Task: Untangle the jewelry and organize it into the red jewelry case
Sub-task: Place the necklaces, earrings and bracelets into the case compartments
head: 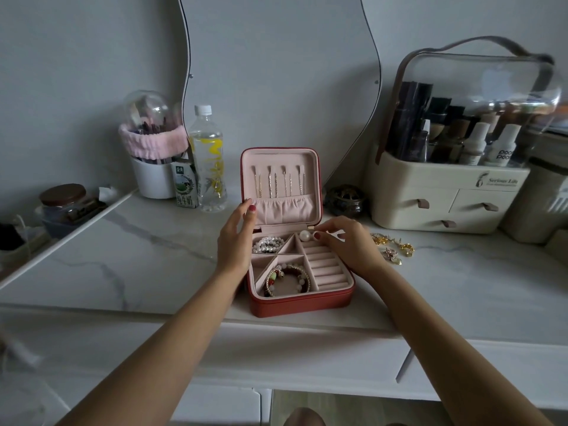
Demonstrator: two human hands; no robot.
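The red jewelry case (pixel 299 304) stands open on the marble top, its lid upright with several thin chains (pixel 278 181) hanging inside. A white bead bracelet (pixel 268 243) lies in the back left compartment. A multicoloured bead bracelet (pixel 287 279) fills the front compartment. My left hand (pixel 235 241) rests against the case's left side, thumb touching the lid's lower corner. My right hand (pixel 345 241) pinches a large pearl piece (pixel 305 235) over the far end of the ring rolls (pixel 327 267). Gold and pink earrings (pixel 392 247) lie loose on the table behind my right hand.
A cream cosmetics organizer (pixel 445 192) with a clear dome stands at the right. A dark round incense holder (pixel 344 199) sits behind the case. A water bottle (pixel 206 161), milk carton (pixel 185 186) and brush cup (pixel 153 176) stand back left. A wavy mirror (pixel 276 72) hangs on the wall.
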